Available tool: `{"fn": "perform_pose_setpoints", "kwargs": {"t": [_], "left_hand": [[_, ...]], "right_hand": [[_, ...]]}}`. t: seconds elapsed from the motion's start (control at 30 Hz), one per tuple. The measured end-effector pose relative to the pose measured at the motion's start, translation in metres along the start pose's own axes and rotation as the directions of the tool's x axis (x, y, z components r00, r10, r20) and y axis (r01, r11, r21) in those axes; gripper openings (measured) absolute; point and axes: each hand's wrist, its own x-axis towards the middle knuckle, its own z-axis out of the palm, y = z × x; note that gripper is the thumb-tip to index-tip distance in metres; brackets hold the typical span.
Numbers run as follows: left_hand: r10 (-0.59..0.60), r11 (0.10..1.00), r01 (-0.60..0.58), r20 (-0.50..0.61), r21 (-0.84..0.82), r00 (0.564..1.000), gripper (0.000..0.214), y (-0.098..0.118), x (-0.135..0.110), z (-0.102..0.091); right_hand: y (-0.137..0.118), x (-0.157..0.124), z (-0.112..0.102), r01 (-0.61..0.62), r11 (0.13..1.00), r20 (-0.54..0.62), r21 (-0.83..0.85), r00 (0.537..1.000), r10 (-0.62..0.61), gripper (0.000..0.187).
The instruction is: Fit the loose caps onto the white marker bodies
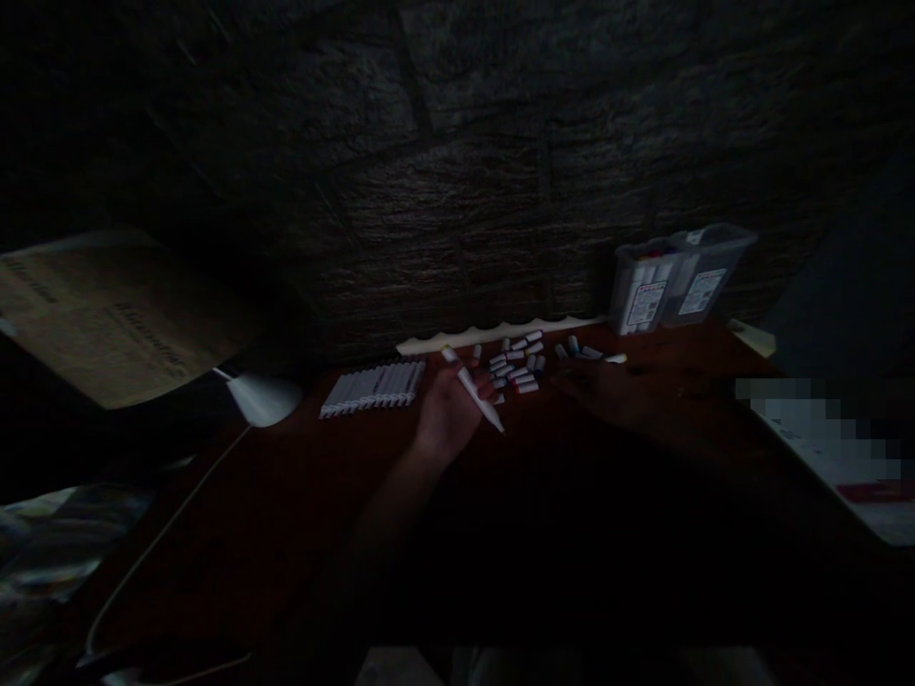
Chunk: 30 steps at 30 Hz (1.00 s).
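Note:
My left hand is closed around a white marker. The marker slants across the fingers, with a yellowish end at upper left and a narrow tip at lower right. Just beyond that hand lies a loose pile of marker caps, white with coloured ends. My right hand is over the table beside the pile, close to a few more caps; deep shadow hides its fingers. Left of my left hand, several white markers lie side by side in a row.
Two clear plastic boxes stand against the dark brick-patterned wall, the left one holding markers. A pale wavy-edged strip runs along the wall. A lamp and brown paper are at left, papers at right. The scene is very dark.

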Motion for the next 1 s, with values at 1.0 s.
{"fn": "perform_pose_setpoints", "kwargs": {"t": [1.0], "left_hand": [[0.193, 0.974, -0.158, -0.227, 0.163, 0.954, 0.013, -0.006, 0.011, -0.009]], "right_hand": [[-0.032, -0.014, 0.012, -0.215, 0.618, 0.304, 0.757, 0.952, -0.042, 0.026]]}}
